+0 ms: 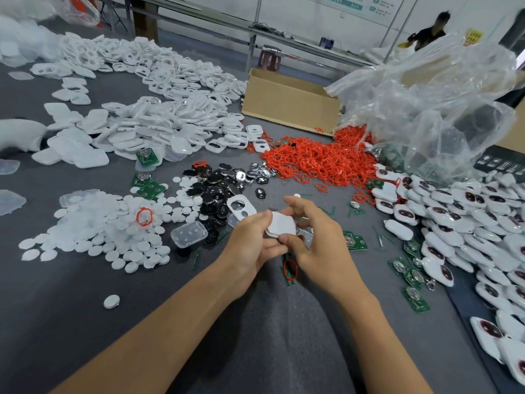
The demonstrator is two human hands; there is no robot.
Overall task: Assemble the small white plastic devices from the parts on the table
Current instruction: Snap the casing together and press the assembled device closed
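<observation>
Both hands meet over the middle of the grey table around one small white plastic device [281, 224]. My left hand [251, 245] grips its left edge with thumb on top. My right hand [315, 240] pinches its right and lower edge, the index finger raised above it. A white front cover with two cut-outs [240, 207] lies just left of the device, partly behind my left thumb. A single red rubber ring [290, 270] rests on the table below the hands. What lies under the device is hidden.
White shell halves [147, 120] are heaped at the back left, white round discs [113, 231] at the left, black and chrome inserts [218, 186] in the middle. Red rings [321, 160] pile up behind. Green circuit boards [412, 275] and finished devices [468, 223] lie on the right, near a cardboard box [287, 100] and plastic bag [426, 109].
</observation>
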